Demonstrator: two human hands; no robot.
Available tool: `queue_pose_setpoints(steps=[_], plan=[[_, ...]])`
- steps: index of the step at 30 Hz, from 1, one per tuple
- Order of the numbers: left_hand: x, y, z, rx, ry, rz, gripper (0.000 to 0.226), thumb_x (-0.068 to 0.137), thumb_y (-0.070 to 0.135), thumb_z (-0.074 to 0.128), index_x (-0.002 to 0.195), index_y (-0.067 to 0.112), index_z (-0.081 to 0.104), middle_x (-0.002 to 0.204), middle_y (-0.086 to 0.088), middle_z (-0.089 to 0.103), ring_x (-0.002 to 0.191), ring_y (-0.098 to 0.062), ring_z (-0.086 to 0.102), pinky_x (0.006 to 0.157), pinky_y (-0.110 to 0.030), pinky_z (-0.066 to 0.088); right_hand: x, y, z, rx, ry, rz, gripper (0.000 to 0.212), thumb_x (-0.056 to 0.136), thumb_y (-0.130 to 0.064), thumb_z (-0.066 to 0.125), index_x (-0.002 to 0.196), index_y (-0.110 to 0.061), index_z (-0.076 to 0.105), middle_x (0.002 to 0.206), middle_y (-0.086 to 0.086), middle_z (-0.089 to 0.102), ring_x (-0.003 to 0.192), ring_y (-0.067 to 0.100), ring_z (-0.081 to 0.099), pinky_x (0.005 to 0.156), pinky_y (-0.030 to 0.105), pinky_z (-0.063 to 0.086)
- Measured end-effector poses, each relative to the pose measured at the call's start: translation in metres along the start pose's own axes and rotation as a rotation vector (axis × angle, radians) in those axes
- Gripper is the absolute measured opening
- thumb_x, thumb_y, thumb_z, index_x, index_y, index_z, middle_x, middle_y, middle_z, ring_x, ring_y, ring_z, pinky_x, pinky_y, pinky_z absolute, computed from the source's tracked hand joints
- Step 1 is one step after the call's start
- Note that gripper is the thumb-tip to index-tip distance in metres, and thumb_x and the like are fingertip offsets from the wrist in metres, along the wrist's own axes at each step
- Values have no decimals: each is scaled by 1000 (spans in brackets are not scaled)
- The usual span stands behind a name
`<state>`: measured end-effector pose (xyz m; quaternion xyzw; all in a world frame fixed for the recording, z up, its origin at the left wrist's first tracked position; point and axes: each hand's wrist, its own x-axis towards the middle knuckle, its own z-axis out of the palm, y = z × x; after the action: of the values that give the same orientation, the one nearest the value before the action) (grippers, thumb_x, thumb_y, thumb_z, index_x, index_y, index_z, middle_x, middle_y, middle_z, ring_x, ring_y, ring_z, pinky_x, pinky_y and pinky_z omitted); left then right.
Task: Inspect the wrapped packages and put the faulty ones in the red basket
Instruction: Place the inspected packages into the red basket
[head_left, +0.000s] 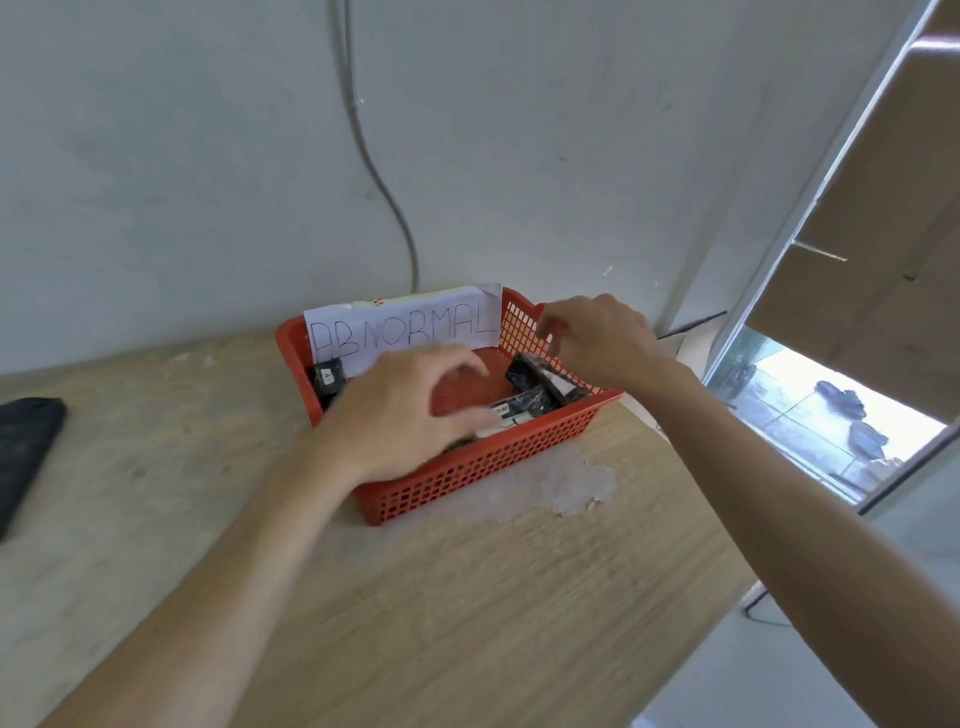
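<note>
A red mesh basket (483, 462) stands on the wooden table against the wall, with a paper sign reading ABNORMAL (410, 325) at its back. Black wrapped packages with white labels lie inside: one at the back left (328, 379), one at the right (545, 382), one near the front wall (514, 408). My left hand (400, 415) hovers over the basket's left half with loosely spread fingers, holding nothing that I can see. My right hand (597, 335) is above the basket's right rim, fingers curled downward over the right package; nothing shows in its grip.
A dark flat object (26, 441) lies at the table's left edge. A patch of peeled, whitish surface (571, 483) sits right of the basket. A grey cable (384, 192) runs down the wall behind. The table ends at the right beside a window frame (779, 249).
</note>
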<state>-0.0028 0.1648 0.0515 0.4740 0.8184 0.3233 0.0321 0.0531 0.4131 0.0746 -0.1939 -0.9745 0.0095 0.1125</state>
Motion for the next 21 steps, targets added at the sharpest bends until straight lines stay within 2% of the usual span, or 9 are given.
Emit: queue_pose_setpoints(steps=[2, 4, 7, 10, 11, 13, 15, 18, 21], plan=[[-29, -25, -25, -74, 232, 7, 21, 89, 39, 81, 108, 33, 74, 101, 24, 74, 87, 14, 65, 86, -14, 49, -20, -28, -4, 255, 137, -34, 25, 97, -19, 59, 109, -32, 77, 102, -7, 79, 100, 22, 72, 88, 41, 58], [-60, -56, -51, -47, 380, -101, 10, 91, 26, 81, 97, 32, 75, 86, 24, 74, 74, 12, 65, 76, -14, 50, -43, -70, -9, 471, 223, -104, 20, 96, -18, 63, 103, -29, 79, 93, -10, 80, 93, 15, 73, 89, 37, 57], [-104, -107, -88, 109, 427, -358, 7, 94, 23, 79, 93, 29, 74, 83, 17, 73, 79, 3, 67, 83, -34, 57, -69, -145, 4, 611, 308, -286, 16, 94, -19, 63, 95, -21, 79, 86, -6, 80, 81, 21, 74, 79, 42, 59], [-144, -147, -112, 265, 446, -564, 10, 94, 24, 76, 90, 31, 70, 89, 7, 73, 95, -22, 72, 86, -41, 57, -84, -222, 35, 659, 272, -458, 16, 91, -17, 65, 95, -16, 80, 87, 3, 79, 78, 30, 73, 71, 44, 58], [-155, -156, -116, 310, 445, -613, 8, 94, 25, 76, 91, 30, 70, 93, 6, 74, 98, -24, 71, 85, -41, 57, -85, -245, 48, 653, 182, -494, 16, 93, -15, 65, 99, -16, 80, 91, 6, 80, 83, 32, 74, 74, 44, 59], [-173, -168, -123, 384, 407, -693, 7, 96, 27, 75, 101, 27, 70, 107, 4, 74, 105, -25, 68, 85, -41, 56, -81, -287, 78, 562, -95, -506, 23, 101, -19, 61, 120, -20, 75, 115, 9, 77, 109, 34, 70, 92, 45, 55], [-182, -176, -129, 472, 304, -722, 23, 97, 31, 75, 118, 26, 68, 124, 1, 70, 118, -27, 63, 91, -43, 54, -74, -314, 108, 362, -286, -469, 39, 108, -30, 50, 146, -24, 56, 147, 14, 58, 141, 36, 50, 113, 55, 40], [-178, -183, -137, 647, 159, -718, 43, 98, 44, 71, 135, 22, 62, 135, -4, 66, 130, -30, 56, 103, -44, 43, -71, -329, 139, 175, -363, -384, 56, 112, -50, 29, 163, -29, 27, 173, 19, 17, 162, 35, 10, 121, 76, 8], [-162, -189, -135, 800, 21, -770, 63, 93, 68, 64, 131, 19, 60, 127, -4, 70, 127, -31, 58, 103, -44, 36, -73, -330, 151, 117, -339, -365, 62, 111, -58, 17, 167, -32, 16, 178, 15, 2, 165, 30, -3, 121, 76, -3]])
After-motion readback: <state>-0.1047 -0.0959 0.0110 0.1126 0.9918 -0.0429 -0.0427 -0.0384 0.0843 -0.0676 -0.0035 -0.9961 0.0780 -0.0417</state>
